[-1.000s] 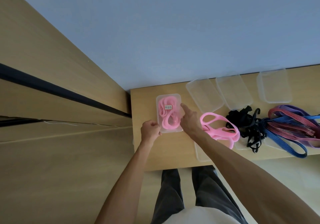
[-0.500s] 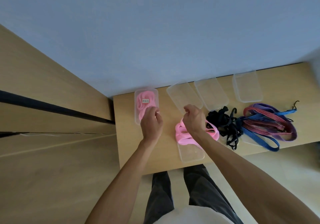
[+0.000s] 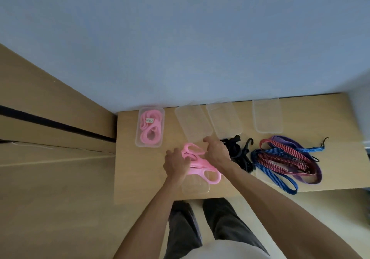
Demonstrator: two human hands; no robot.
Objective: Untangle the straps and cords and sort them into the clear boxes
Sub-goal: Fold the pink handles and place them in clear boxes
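Note:
A loose pink strap (image 3: 202,165) lies over a clear box (image 3: 195,186) near the table's front edge. My left hand (image 3: 175,164) grips its left part and my right hand (image 3: 217,151) grips its upper right part. Further left, a clear box (image 3: 150,127) holds another coiled pink strap with a small label. To the right of my hands lies a tangle of black cords (image 3: 239,154), then blue, red-striped and purple straps (image 3: 284,160).
Three clear lids or boxes lie along the wall: one (image 3: 193,125), a second (image 3: 224,119), a third (image 3: 267,115). The wooden table (image 3: 140,168) ends at a cabinet on the left. My legs stand at the front edge.
My hands left the filled pink box and moved right to the loose pink strap; both now hold it. The camera view shifted, so the table sits further right in frame.

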